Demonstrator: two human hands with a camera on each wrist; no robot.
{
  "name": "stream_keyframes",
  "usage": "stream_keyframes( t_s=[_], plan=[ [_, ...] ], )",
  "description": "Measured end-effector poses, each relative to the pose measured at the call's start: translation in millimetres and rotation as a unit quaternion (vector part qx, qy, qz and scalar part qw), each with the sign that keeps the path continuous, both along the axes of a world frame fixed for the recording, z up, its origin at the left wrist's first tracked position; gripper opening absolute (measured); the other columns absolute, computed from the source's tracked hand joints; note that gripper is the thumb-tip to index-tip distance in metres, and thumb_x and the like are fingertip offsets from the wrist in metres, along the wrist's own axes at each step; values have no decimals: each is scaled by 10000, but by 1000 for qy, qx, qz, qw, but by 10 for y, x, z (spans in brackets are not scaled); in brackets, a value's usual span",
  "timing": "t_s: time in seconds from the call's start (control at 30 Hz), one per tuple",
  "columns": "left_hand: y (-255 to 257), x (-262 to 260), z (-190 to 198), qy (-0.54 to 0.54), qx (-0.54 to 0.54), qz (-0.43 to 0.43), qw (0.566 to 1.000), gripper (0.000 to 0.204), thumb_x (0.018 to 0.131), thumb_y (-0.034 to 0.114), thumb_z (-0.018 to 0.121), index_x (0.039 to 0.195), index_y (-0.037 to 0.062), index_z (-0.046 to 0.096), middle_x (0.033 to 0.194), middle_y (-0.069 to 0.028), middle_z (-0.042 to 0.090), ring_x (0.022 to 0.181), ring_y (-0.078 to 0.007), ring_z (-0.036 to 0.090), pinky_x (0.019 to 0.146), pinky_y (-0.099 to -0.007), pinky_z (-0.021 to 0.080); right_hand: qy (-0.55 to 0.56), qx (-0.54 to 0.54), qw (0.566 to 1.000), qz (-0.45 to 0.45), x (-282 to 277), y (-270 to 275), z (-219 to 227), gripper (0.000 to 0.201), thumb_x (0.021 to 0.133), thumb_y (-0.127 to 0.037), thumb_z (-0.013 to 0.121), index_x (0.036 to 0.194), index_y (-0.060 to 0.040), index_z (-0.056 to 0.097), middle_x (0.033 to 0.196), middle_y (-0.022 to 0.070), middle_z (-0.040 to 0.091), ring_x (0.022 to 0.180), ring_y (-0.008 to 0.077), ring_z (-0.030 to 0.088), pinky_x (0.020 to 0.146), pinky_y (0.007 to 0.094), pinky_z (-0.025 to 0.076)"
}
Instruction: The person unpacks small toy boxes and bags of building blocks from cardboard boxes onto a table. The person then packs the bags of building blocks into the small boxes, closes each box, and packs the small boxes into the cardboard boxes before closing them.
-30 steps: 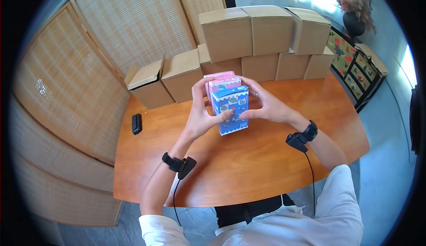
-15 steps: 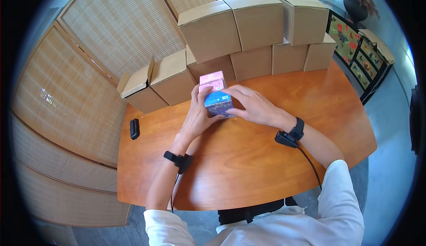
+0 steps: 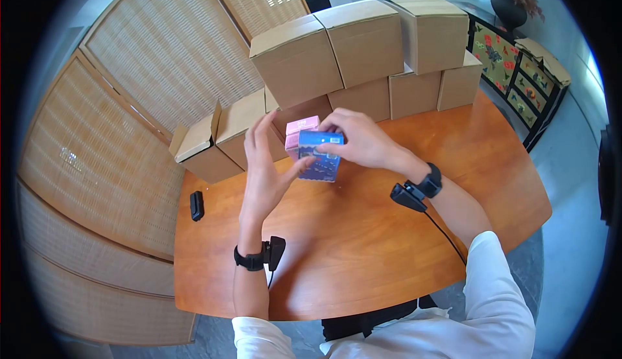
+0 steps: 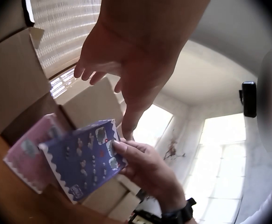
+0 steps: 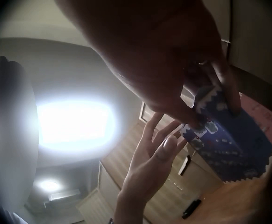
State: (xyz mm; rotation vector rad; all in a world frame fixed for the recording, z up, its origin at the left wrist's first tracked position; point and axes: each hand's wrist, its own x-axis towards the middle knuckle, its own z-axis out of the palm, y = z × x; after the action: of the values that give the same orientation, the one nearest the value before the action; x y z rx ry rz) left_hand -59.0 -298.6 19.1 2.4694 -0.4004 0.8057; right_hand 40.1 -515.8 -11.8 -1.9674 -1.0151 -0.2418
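Observation:
A blue patterned carton [image 3: 321,159] is held tilted just above the wooden table [image 3: 363,242], and my right hand [image 3: 343,135] grips it from the top, fingers curled over its upper edge. A pink carton [image 3: 299,131] stands right behind it, against the cardboard boxes. My left hand [image 3: 272,155] is open beside the blue carton's left side, fingers spread upward, thumb close to the carton. From the left wrist, the blue carton [image 4: 82,158] and the pink carton [image 4: 26,156] appear below the open left hand [image 4: 122,70]. The right wrist view shows the blue carton [image 5: 229,144] under dark fingers.
Several brown cardboard boxes [image 3: 363,41] are stacked in two rows along the table's far edge, one with an open flap [image 3: 194,142] at the left. A small black device [image 3: 196,205] lies near the left edge. Woven panels stand left, a painted cabinet [image 3: 518,80] right.
Both hands clasped the two cartons together before. The left hand has let go and opened out to the left, while the right hand now holds the blue carton alone, tilted.

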Motion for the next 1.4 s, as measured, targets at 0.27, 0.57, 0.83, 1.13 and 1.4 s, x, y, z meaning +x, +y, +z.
stream_keyframes(
  t_s=[0.27,0.57,0.83,1.13,1.4],
  plan=[
    [-56,-255,466,163,-245,-153,943,489,894,178,825,1306,1,630,1061,-96,742,970,-134,698,851,-287,562,251,210,934,141,-474,-257,532,379,992,-243,735,1218,45,634,1100,108,717,987,134,685,872,287,565],
    [50,-375,537,118,-296,-183,930,406,938,127,766,1290,-33,643,1129,-88,735,1046,-142,671,949,-298,521,97,205,973,30,-664,-163,528,299,1012,-97,672,1283,1,593,1234,115,633,1056,170,682,842,333,593],
    [-37,-417,545,2,-177,-107,978,300,908,174,789,1167,36,729,930,-98,690,826,-182,647,765,-290,516,48,103,985,128,-575,-132,395,237,1002,-156,690,1185,-6,704,1250,127,588,1141,237,630,933,345,548],
    [-19,-449,548,36,-119,-97,987,294,854,168,825,1103,40,737,907,-118,693,785,-225,677,722,-322,537,379,98,894,219,-465,-191,260,217,969,-82,709,1156,28,698,1238,72,651,1143,168,629,949,333,533],
    [635,-510,614,146,-63,-33,987,427,866,161,825,1246,34,678,836,-48,655,770,-103,604,702,-282,512,358,49,926,111,-22,-696,580,192,1036,-195,607,954,-24,631,875,85,727,729,174,734,567,271,577]
  ],
)
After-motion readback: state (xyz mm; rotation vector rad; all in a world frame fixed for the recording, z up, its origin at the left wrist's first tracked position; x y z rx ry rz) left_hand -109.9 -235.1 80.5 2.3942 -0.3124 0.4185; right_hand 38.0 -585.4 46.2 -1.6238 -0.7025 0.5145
